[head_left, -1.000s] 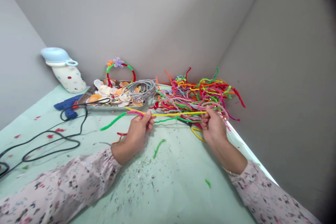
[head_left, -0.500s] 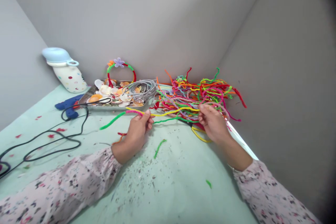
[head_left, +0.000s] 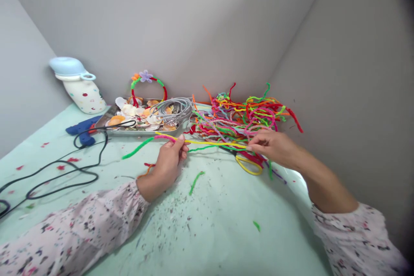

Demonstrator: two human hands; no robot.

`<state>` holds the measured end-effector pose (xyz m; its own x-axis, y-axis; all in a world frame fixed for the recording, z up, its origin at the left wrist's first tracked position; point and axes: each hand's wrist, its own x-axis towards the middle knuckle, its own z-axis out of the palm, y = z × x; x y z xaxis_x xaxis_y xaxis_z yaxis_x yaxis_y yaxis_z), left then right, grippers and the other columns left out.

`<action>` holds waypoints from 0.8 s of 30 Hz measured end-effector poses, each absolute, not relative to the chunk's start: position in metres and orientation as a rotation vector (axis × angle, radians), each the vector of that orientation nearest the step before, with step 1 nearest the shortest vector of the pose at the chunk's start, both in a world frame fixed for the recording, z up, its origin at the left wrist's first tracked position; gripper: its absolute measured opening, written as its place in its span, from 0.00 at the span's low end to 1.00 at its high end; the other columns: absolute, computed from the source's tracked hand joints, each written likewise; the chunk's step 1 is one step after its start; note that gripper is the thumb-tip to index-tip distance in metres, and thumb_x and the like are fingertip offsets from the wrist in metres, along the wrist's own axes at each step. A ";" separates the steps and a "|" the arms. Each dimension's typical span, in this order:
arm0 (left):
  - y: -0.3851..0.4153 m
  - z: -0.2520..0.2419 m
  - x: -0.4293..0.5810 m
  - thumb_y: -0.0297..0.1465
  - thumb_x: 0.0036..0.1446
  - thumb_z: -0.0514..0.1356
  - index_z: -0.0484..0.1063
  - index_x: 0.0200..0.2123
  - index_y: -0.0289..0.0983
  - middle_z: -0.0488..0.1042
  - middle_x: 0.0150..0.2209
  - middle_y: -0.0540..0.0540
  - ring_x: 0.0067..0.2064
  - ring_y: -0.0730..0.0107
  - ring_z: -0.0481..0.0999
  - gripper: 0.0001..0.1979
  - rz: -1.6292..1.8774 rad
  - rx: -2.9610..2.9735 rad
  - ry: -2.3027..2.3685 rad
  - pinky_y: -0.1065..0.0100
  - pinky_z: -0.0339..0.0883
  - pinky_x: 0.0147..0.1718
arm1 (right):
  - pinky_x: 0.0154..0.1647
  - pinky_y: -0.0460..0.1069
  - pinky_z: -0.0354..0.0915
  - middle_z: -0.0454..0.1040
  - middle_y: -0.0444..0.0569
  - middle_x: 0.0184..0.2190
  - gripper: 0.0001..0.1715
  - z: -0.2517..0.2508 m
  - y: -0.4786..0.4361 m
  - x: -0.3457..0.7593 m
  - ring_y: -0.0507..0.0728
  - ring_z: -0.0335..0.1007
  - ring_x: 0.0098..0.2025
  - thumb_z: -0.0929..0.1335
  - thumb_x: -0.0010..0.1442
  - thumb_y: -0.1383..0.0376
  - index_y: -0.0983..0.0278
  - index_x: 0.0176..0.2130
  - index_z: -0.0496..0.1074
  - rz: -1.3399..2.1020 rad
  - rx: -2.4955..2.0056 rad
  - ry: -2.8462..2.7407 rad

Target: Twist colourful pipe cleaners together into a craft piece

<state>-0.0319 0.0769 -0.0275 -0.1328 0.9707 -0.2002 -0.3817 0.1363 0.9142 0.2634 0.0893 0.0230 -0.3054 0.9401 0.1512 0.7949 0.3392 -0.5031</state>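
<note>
Between my hands stretches a yellow pipe cleaner [head_left: 213,142], nearly straight. My left hand [head_left: 170,159] is closed, pinching it together with a pink-wrapped stem whose fuzzy green end [head_left: 137,148] sticks out to the left. My right hand [head_left: 273,146] is closed on the yellow pipe cleaner's other end, thumb and fingers together. A thin green pipe cleaner [head_left: 203,148] runs just below the yellow one. Behind my right hand lies a heap of many-coloured pipe cleaners [head_left: 239,116]. Scissors with yellow handles [head_left: 248,166] lie beneath the heap's front edge, their blades mostly hidden.
A metal tray [head_left: 142,132] holds shells and a grey wire coil [head_left: 174,110]. Behind it stands a flower-trimmed hoop [head_left: 165,90]. At left are a bottle [head_left: 82,90], a blue glue gun [head_left: 84,131] and its black cord [head_left: 64,194]. Green scraps [head_left: 196,183] dot the table.
My right hand has turned and lowered slightly, its wrist swinging out to the right. The yellow pipe cleaner is straighter now, and more of the scissors' handle shows. My left hand stays put.
</note>
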 end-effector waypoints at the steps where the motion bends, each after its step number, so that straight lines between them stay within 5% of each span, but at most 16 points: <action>1: 0.077 -0.028 -0.032 0.41 0.50 0.66 0.67 0.21 0.34 0.68 0.18 0.52 0.18 0.81 0.62 0.18 1.354 0.722 1.116 0.76 0.53 0.18 | 0.26 0.46 0.59 0.74 0.43 0.23 0.13 0.025 0.088 0.266 0.52 0.66 0.26 0.69 0.54 0.55 0.60 0.24 0.76 0.530 -1.543 -2.212; 11: 0.075 -0.028 -0.032 0.42 0.47 0.67 0.67 0.22 0.34 0.68 0.19 0.52 0.18 0.81 0.62 0.19 1.306 0.761 1.097 0.76 0.53 0.18 | 0.20 0.45 0.63 0.74 0.44 0.17 0.15 0.038 0.074 0.275 0.51 0.66 0.18 0.73 0.49 0.54 0.64 0.27 0.76 1.659 -1.580 -1.959; 24: 0.073 -0.032 -0.033 0.45 0.49 0.65 0.68 0.21 0.34 0.67 0.18 0.52 0.19 0.80 0.62 0.20 1.279 0.865 1.140 0.76 0.54 0.19 | 0.12 0.41 0.54 0.68 0.38 0.12 0.15 0.020 0.080 0.278 0.47 0.59 0.11 0.74 0.47 0.56 0.65 0.29 0.76 1.871 -1.534 -1.879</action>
<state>-0.0327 0.0733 -0.0321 -0.0688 0.9854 -0.1555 -0.2673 0.1319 0.9545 0.2782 0.0803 0.0195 -0.4961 0.6613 -0.5627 0.5655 -0.2457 -0.7873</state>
